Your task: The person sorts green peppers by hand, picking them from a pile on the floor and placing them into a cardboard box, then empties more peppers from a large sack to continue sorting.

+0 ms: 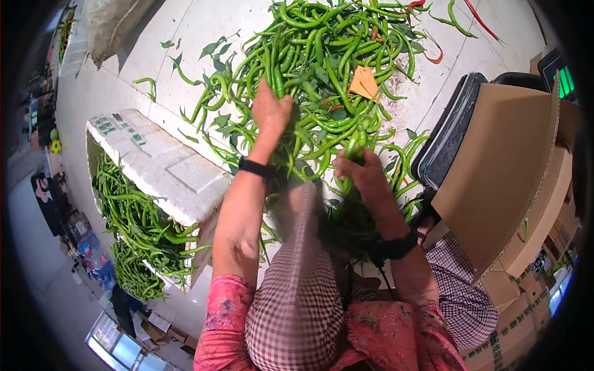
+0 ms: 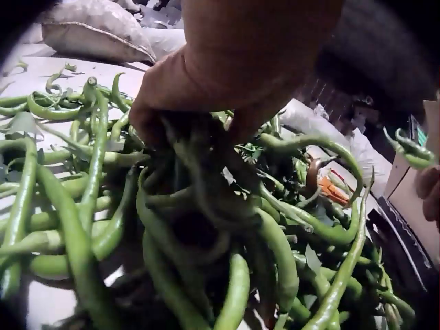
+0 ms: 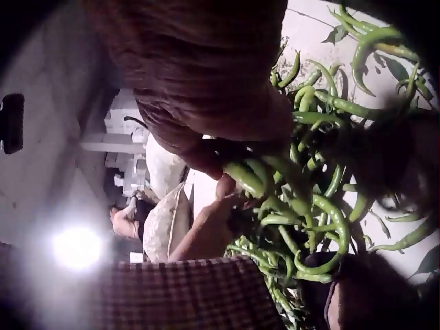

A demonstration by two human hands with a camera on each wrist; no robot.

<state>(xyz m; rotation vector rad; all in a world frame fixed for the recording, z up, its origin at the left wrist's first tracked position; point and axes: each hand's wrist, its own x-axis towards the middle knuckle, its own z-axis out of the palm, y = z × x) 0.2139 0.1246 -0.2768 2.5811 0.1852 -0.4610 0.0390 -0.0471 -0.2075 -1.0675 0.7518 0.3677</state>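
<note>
Long green peppers point(image 1: 315, 49) lie in a tangled heap with leaves on the floor. At the heap's left side, my left hand point(image 1: 271, 111) grips peppers; in the left wrist view that hand point(image 2: 199, 89) reaches down over them, fingertips in shadow. Nearer my body on the right, my right hand point(image 1: 368, 179) pinches a few green peppers point(image 1: 359, 137) between thumb and fingers. The right wrist view shows the right hand point(image 3: 227, 124) dark above the held peppers point(image 3: 251, 177), with the left forearm point(image 3: 199, 234) beyond.
A white foam box point(image 1: 161, 161) full of peppers point(image 1: 139, 229) lies at the left. Cardboard point(image 1: 495, 167) and a black crate point(image 1: 448, 133) stand at the right. An orange piece point(image 1: 365, 83) rests on the heap; a sack point(image 1: 114, 25) is at the top left.
</note>
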